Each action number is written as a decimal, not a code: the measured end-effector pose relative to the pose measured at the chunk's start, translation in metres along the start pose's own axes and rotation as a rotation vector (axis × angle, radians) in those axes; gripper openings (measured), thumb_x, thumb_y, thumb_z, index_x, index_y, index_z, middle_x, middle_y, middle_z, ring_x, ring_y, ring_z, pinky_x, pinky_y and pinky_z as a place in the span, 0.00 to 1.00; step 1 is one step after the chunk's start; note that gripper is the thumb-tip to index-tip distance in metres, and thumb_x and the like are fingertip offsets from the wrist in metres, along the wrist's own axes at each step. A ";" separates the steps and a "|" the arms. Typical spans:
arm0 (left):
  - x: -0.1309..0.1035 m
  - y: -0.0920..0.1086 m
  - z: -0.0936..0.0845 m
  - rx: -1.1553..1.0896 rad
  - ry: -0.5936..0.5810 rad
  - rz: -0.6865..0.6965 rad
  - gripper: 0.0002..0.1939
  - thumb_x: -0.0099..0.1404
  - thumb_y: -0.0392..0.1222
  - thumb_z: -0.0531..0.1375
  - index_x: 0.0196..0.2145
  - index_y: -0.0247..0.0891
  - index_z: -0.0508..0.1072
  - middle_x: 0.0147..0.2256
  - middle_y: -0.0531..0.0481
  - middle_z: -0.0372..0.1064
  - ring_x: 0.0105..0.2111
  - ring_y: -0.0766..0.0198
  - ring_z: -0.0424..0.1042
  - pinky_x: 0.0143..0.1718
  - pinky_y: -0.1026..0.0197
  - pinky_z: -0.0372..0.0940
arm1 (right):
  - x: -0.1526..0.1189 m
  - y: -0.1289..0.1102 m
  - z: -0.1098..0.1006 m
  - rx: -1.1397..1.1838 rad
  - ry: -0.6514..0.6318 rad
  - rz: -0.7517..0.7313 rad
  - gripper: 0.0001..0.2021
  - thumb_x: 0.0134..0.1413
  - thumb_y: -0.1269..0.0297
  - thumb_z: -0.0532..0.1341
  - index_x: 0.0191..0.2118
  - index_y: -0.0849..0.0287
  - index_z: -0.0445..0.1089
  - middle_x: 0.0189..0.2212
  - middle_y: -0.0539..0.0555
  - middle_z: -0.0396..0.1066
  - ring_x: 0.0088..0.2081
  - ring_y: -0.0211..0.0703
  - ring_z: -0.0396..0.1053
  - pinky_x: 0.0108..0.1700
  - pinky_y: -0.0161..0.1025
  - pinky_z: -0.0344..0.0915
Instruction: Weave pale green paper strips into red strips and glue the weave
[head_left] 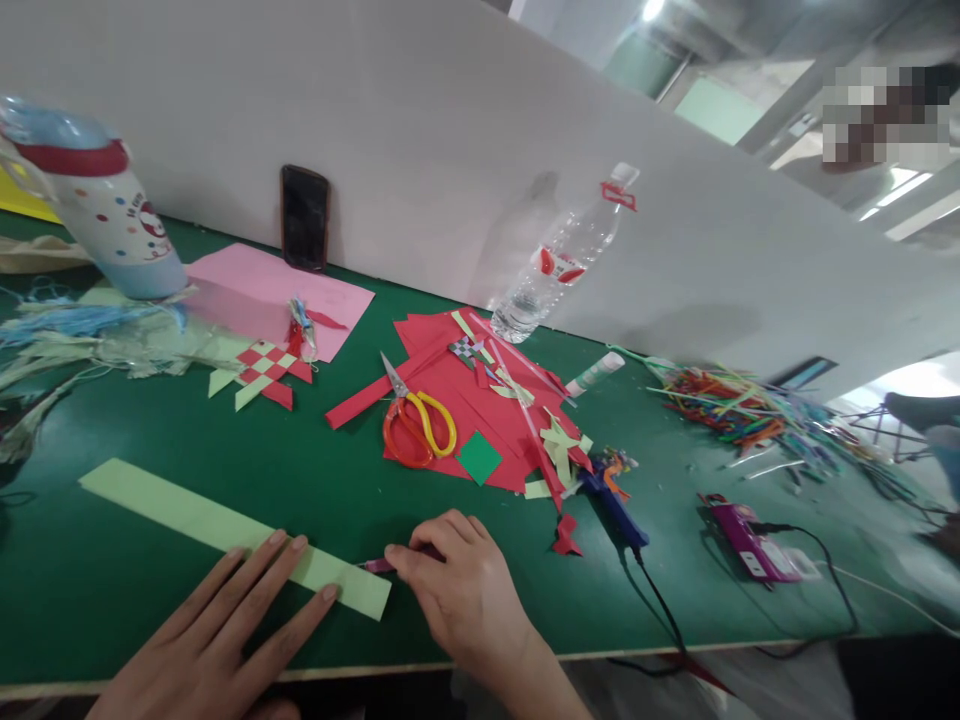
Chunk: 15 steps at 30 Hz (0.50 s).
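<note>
A long pale green paper strip (pixel 180 505) lies slantwise on the table. My left hand (pixel 225 630) rests flat near its right end, fingers spread and pressing the paper down. My right hand (pixel 469 585) is closed in a pinch around a slim pink-purple craft knife (pixel 379 566). The knife's thin tip touches or nearly touches the strip's upper edge, close to my left fingertips; its far end is hidden in my palm. Beyond my hands, orange-and-yellow-handled scissors (pixel 420 425) lie partly on red paper sheets (pixel 480 400), next to a green paper square (pixel 480 458).
A woven red-and-green paper piece (pixel 266 370) lies near pink paper (pixel 240 290). Along the wall stand a white-and-blue bottle (pixel 124 210), a phone (pixel 305 218) and a plastic water bottle (pixel 559 265). A blue glue gun (pixel 615 505) and purple power strip (pixel 754 545) trail cords rightward.
</note>
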<state>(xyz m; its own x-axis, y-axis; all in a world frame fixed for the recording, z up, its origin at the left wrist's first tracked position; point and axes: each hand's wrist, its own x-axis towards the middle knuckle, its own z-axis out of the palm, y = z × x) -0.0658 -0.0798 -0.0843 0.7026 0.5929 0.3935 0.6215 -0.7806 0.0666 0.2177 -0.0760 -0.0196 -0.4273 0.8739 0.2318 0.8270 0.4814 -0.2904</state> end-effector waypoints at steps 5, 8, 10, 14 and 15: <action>-0.002 -0.002 -0.001 0.116 -0.075 0.054 0.37 0.62 0.53 0.63 0.66 0.54 0.56 0.68 0.42 0.52 0.69 0.45 0.46 0.68 0.44 0.37 | 0.003 -0.004 0.004 -0.005 -0.013 -0.012 0.11 0.63 0.69 0.60 0.47 0.48 0.75 0.35 0.51 0.72 0.36 0.42 0.65 0.37 0.40 0.57; -0.002 -0.002 -0.001 0.100 -0.072 0.043 0.37 0.62 0.57 0.62 0.66 0.54 0.57 0.68 0.43 0.52 0.69 0.46 0.47 0.68 0.45 0.37 | 0.004 -0.003 0.004 -0.007 0.008 0.004 0.11 0.63 0.70 0.60 0.46 0.48 0.75 0.34 0.51 0.72 0.36 0.42 0.65 0.37 0.40 0.56; -0.002 -0.002 0.000 0.061 -0.045 0.028 0.37 0.61 0.60 0.62 0.66 0.55 0.58 0.69 0.44 0.51 0.69 0.47 0.47 0.69 0.46 0.36 | 0.004 -0.002 0.003 -0.010 0.014 0.007 0.11 0.63 0.70 0.60 0.46 0.48 0.75 0.35 0.51 0.72 0.37 0.42 0.65 0.37 0.40 0.56; 0.000 -0.002 -0.002 0.067 -0.065 0.060 0.39 0.60 0.57 0.64 0.66 0.54 0.57 0.69 0.43 0.49 0.69 0.47 0.44 0.68 0.46 0.36 | 0.003 -0.005 0.002 0.003 -0.007 -0.016 0.11 0.63 0.69 0.59 0.46 0.49 0.75 0.34 0.50 0.71 0.36 0.42 0.65 0.37 0.40 0.56; 0.000 -0.002 -0.002 0.057 -0.063 0.062 0.39 0.60 0.58 0.64 0.66 0.55 0.58 0.69 0.43 0.49 0.69 0.47 0.44 0.68 0.46 0.36 | 0.003 -0.006 0.002 0.007 -0.008 -0.020 0.10 0.63 0.69 0.60 0.46 0.50 0.75 0.34 0.50 0.71 0.36 0.42 0.64 0.37 0.40 0.56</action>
<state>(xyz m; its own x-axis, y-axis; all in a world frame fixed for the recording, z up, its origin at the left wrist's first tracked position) -0.0679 -0.0783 -0.0825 0.7595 0.5564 0.3370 0.5936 -0.8047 -0.0094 0.2104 -0.0758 -0.0193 -0.4466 0.8648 0.2297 0.8158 0.4990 -0.2925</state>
